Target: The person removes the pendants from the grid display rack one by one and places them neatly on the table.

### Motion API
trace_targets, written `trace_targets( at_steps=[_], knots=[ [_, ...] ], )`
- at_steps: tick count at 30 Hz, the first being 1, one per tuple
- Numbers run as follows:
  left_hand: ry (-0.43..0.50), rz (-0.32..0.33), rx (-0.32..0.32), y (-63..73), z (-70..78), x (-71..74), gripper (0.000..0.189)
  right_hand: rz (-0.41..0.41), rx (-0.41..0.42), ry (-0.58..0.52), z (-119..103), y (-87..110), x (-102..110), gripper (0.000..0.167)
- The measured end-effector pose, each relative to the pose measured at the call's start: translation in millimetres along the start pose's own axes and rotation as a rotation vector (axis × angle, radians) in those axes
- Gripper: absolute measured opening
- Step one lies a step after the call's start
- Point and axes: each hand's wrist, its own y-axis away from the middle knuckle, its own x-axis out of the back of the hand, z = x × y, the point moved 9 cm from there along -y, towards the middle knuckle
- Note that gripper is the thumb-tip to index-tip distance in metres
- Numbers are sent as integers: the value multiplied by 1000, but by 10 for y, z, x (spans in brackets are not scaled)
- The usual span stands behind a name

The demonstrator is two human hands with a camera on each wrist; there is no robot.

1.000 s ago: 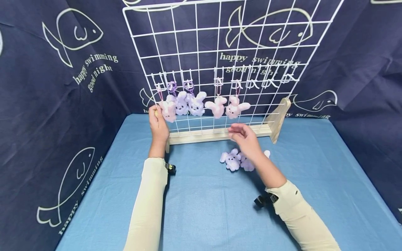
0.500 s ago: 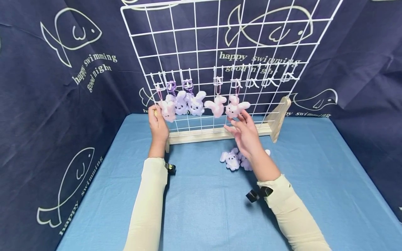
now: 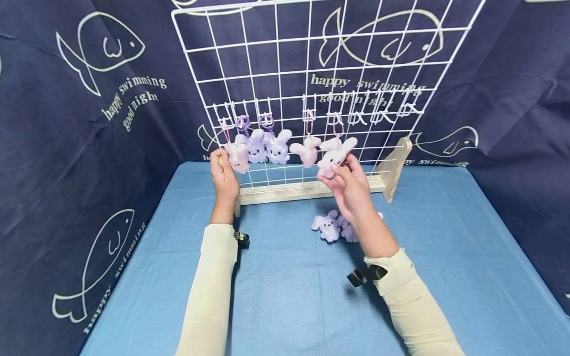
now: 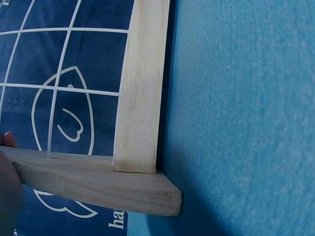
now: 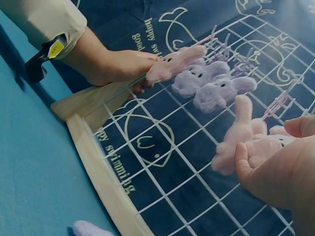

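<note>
My right hand (image 3: 352, 193) pinches the pink plush bunny keychain (image 3: 332, 157) by its body; its pink bead chain (image 3: 338, 123) still loops over a hook on the white wire grid (image 3: 278, 74). In the right wrist view, that bunny is partly hidden behind the hand (image 5: 290, 167). Beside it hangs another pink bunny keychain (image 3: 306, 151), turned away. At the left end, my left hand (image 3: 224, 178) grips the rack's wooden side post (image 4: 98, 187). Just beside that hand hang a pink bunny keychain (image 3: 237, 157) and two purple bunny keychains (image 3: 255, 148).
Bare white hooks (image 3: 382, 116) line the grid's right part. Purple plush bunnies (image 3: 328, 227) lie on the blue cloth (image 3: 276, 296) in front of the rack, some behind the right forearm. A wooden base bar (image 3: 285, 193) and right post (image 3: 396, 168) support the grid. Dark fish-print cloth surrounds it.
My right hand has risen from in front of the base bar to the right-hand pink bunny, taken hold of it and turned it. The left hand stays on the post.
</note>
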Motion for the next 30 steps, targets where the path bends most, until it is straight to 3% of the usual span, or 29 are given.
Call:
trace_targets(
  at_steps=[6, 15, 30],
  knots=[
    [3, -6, 3, -3, 11, 9, 23, -17, 64, 39, -178, 87, -77, 30],
    [1, 3, -8, -6, 27, 14, 23, -33, 117, 127, -342, 208, -210, 34],
    [-22, -2, -12, -5, 17, 5, 24, -51, 184, 271, -370, 333, -352, 42]
  ],
)
